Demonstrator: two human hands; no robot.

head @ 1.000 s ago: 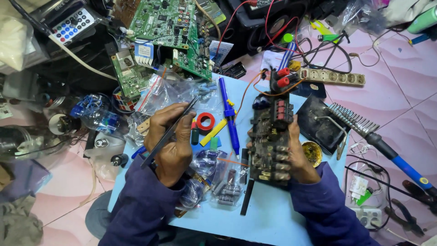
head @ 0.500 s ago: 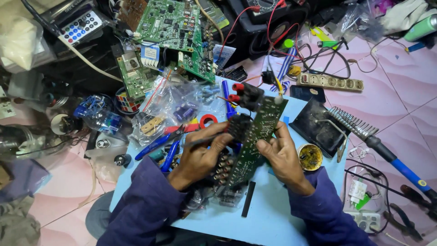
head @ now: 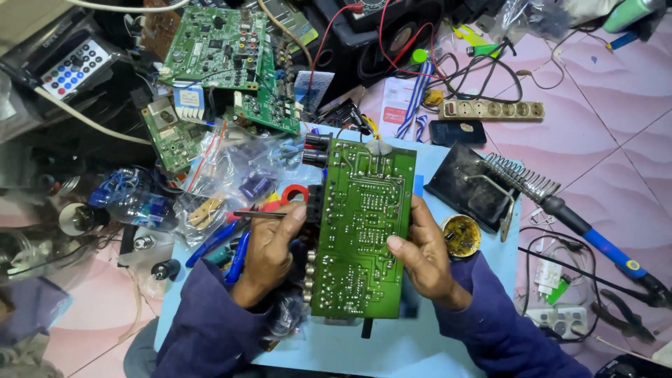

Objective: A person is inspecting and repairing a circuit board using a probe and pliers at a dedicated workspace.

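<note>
While both hands grip it, the green circuit board [head: 360, 231] hangs solder side up above the blue desk [head: 455, 336]. Left hand [head: 269, 255] clamps the left edge plus a thin dark tool [head: 259, 214]; right hand [head: 423, 255] clamps the right edge. Board appears light, rigid, fragile: hold by edges.

An electronics repair workshop on a pink tiled floor [head: 616, 119]: bare green circuit boards [head: 217, 45] piled about, a blue-handled soldering iron [head: 595, 234] in its coiled metal stand [head: 521, 178], a white power strip [head: 493, 110], and tangled red and black wires [head: 392, 42] everywhere.
</note>
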